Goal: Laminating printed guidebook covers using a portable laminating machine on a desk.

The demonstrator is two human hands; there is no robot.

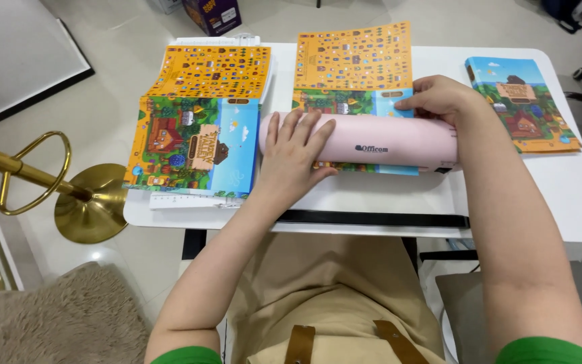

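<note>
A pink laminating machine (pixel 385 143) lies across the middle of the white table (pixel 560 195). My left hand (pixel 294 149) rests flat on its left end, fingers spread. My right hand (pixel 439 98) reaches over the machine's back and presses on a colourful printed sheet (pixel 351 64), orange at the far end and blue-green near the machine. A strip of that sheet shows at the machine's front edge (pixel 372 168).
A second printed sheet (pixel 197 121) lies at the table's left with a clear ruler (pixel 190 200) along its near edge. A colourful booklet (pixel 523 104) lies at the right. A gold stand (pixel 69 195) is on the floor at left, a beige rug (pixel 48 317) below it.
</note>
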